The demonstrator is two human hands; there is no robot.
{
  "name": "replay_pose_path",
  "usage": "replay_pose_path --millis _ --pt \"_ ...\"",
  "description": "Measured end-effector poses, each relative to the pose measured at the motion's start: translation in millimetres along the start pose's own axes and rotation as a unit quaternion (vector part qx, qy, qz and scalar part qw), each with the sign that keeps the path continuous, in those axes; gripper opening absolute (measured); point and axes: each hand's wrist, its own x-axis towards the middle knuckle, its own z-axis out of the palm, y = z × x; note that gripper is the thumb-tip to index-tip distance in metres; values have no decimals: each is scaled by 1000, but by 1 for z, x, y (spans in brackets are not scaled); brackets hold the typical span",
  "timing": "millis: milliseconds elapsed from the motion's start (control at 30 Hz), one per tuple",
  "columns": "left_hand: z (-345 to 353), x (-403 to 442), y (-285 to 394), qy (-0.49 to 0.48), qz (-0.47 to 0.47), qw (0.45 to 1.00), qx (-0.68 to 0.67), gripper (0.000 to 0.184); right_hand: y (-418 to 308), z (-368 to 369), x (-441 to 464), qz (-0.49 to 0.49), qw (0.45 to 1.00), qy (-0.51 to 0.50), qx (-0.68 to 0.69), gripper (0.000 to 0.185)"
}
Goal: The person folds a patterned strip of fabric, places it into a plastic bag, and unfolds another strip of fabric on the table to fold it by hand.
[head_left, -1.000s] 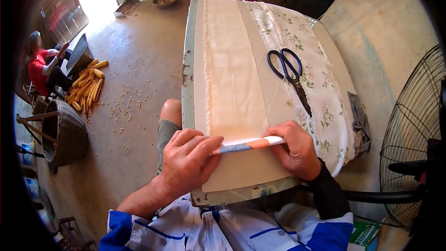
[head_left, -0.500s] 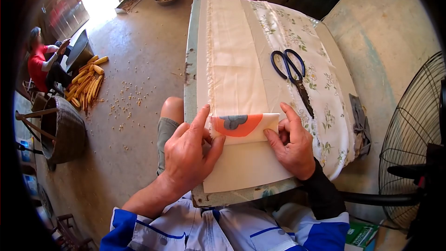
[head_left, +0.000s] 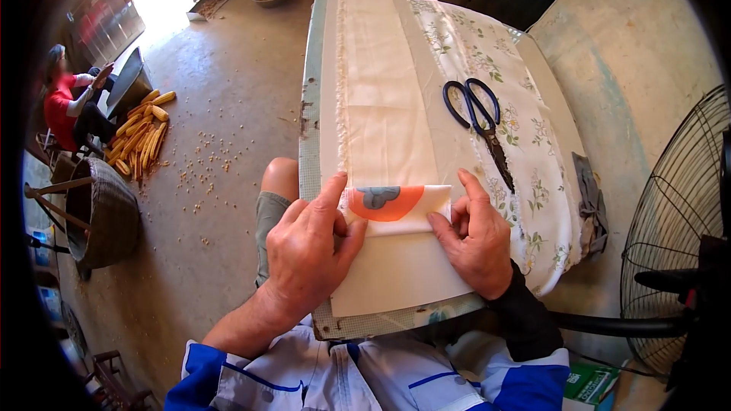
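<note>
A long cream cloth strip [head_left: 384, 106] with a frayed left edge runs down the table. Its near end is folded over, and the folded flap [head_left: 400, 205] shows an orange and grey print. My left hand [head_left: 312, 243] pinches the flap's left edge, thumb below and index finger stretched along the side. At the right edge, my right hand [head_left: 480, 240] grips the flap between thumb and curled fingers, its index finger pointing forward. Under the flap lies a plain beige sheet [head_left: 403, 274]. Black-handled scissors [head_left: 483, 125] rest to the right on a white floral cloth [head_left: 537, 183].
A caged fan [head_left: 674, 205] stands close on the right. To the left, a person in red [head_left: 65, 106] sits by a dark tub [head_left: 129, 85] and a pile of corn cobs [head_left: 141, 137]. A woven basket [head_left: 106, 213] stands nearer, with loose kernels scattered on the floor.
Both hands keep their hold on the folded flap. My right thumb and the flap's right edge have shifted slightly left, and the flap lies a bit straighter. The scissors stay put.
</note>
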Motion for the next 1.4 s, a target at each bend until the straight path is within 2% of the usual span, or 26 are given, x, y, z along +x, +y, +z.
replay_pose_path --millis 233,533,633,733,900,1000,1100,1200,1300,1400 --pt "2 1 3 19 -12 1000 -9 43 -3 0 -1 2 1000 3 -20 71" --pt "2 -1 3 11 -23 1000 -7 40 0 0 -1 -12 1000 -3 -23 67" --pt "-1 2 6 12 -13 1000 -9 35 1 0 -1 -16 1000 2 -17 66" --pt "1 3 3 24 36 999 9 26 0 0 -2 -8 1000 1 -14 65" --pt "5 2 2 26 41 999 5 16 -7 -7 3 5 999 -5 -54 61" --pt "4 2 1 25 44 999 8 16 -8 -16 4 -65 994 19 -87 59" --pt "6 2 0 27 46 999 7 16 -28 -24 2 -191 978 -64 -56 71" --pt "6 1 -1 20 43 999 -1 17 -55 -10 -1 -201 963 -166 -69 90" --pt "6 1 -2 12 46 999 -2 17 -52 6 1 -182 957 -219 -62 105" --pt "5 2 -1 6 48 999 2 17 -41 8 2 -154 954 -251 -56 113"
